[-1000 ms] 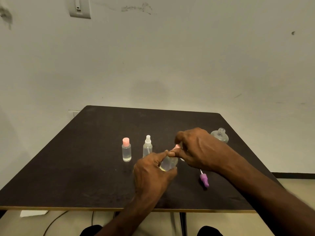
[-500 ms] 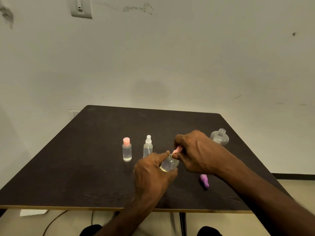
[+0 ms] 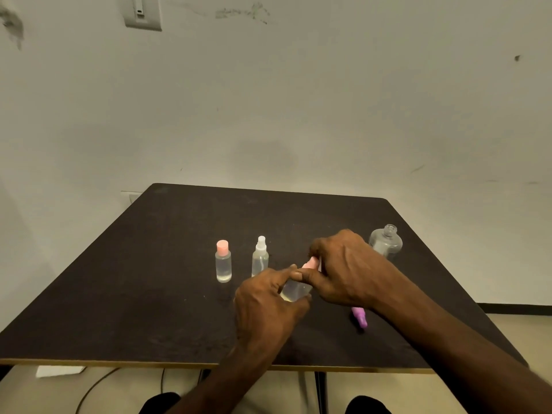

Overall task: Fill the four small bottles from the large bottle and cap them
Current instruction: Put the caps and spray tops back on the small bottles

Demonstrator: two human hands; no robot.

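Small bottle [image 3: 294, 291] gripped by left hand [image 3: 265, 300], no label readable.

My only view is head-worn, looking forward and down across the bench [image 3: 179, 294] toward the wall [image 3: 298, 100] at 12 o'clock, close in.

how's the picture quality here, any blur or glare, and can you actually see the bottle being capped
Head view: dim, even light, no glare; wide-angle bend toward the edges. The right forearm smears at the lower right corner. The left hand and right hand hide most of the small bottle; only its clear base and the pink cap show.
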